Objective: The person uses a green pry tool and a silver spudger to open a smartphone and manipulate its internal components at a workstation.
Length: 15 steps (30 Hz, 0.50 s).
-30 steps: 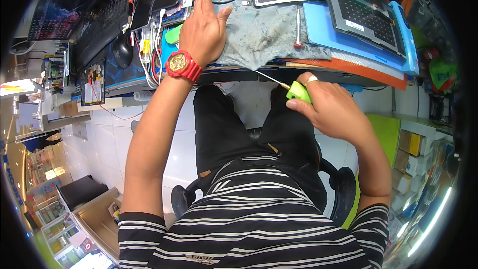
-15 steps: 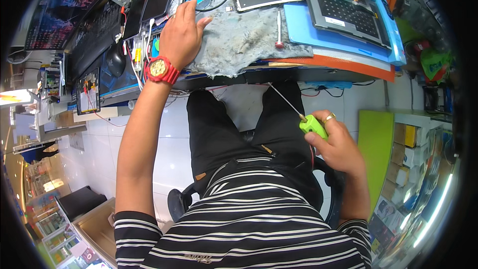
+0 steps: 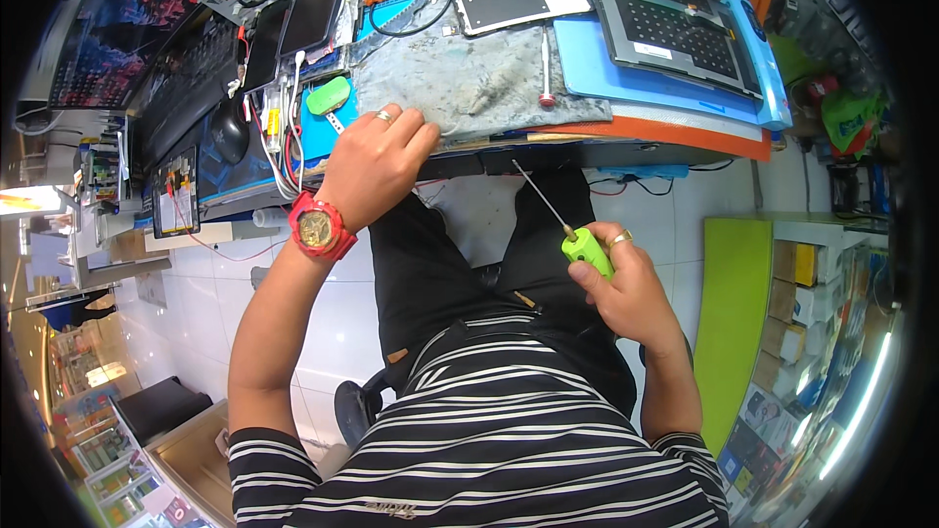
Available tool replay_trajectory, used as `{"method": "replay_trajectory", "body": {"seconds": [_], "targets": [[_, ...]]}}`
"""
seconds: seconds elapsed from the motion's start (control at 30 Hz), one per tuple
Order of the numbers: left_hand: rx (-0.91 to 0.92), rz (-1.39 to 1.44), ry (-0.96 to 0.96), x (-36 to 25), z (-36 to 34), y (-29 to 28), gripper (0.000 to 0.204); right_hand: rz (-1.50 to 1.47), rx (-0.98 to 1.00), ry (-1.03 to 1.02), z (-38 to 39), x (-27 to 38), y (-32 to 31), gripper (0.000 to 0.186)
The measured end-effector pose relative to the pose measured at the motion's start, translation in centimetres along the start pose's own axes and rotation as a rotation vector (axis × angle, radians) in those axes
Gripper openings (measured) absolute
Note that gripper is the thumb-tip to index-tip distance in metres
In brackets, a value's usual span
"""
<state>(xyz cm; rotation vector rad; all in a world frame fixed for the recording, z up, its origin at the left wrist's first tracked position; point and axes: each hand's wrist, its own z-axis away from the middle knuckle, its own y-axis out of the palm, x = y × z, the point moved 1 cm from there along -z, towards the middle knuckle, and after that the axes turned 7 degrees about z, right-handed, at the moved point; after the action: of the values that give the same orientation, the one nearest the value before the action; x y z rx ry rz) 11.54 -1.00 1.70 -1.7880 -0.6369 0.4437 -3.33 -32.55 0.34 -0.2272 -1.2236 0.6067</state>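
At the near edge of the workbench (image 3: 587, 158), my left hand (image 3: 381, 161) has its fingers bent and drawn in, beside the stained grey cloth (image 3: 421, 78). The fingertips and whatever they may hold are hidden under the hand. A red watch (image 3: 318, 226) is on that wrist. My right hand (image 3: 631, 288), over my right thigh, is closed round a tool with a bright green handle (image 3: 589, 252). Its long thin metal shaft (image 3: 543, 194) slants up and left toward the bench edge. A green, rounded-head tool (image 3: 331, 96) lies just beyond my left hand.
On the cloth lie a white phone frame (image 3: 523, 2) and a small screwdriver (image 3: 546, 68). A dark perforated panel (image 3: 675, 29) rests on a blue mat (image 3: 587, 64) at right. Phones (image 3: 315, 8), cables (image 3: 284, 142) and a mouse (image 3: 230, 137) crowd the left side.
My left hand has come back from over the cloth to the bench's near edge, its fingers now bent. My right hand has shifted a little left with the green-handled tool.
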Motion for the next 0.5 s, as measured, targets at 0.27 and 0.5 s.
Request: {"method": "replay_trajectory", "body": {"seconds": [0.27, 0.5], "targets": [[-0.121, 0.182, -0.125, -0.2, 1.2, -0.3, 0.023, 0.002, -0.019, -0.015, -0.2, 0.5, 0.2, 0.049], [-0.069, 0.152, -0.053, 1.8, 2.8, 0.4, 0.019, -0.124, -0.104, -0.078, -0.7, -0.6, 1.3, 0.047]]}}
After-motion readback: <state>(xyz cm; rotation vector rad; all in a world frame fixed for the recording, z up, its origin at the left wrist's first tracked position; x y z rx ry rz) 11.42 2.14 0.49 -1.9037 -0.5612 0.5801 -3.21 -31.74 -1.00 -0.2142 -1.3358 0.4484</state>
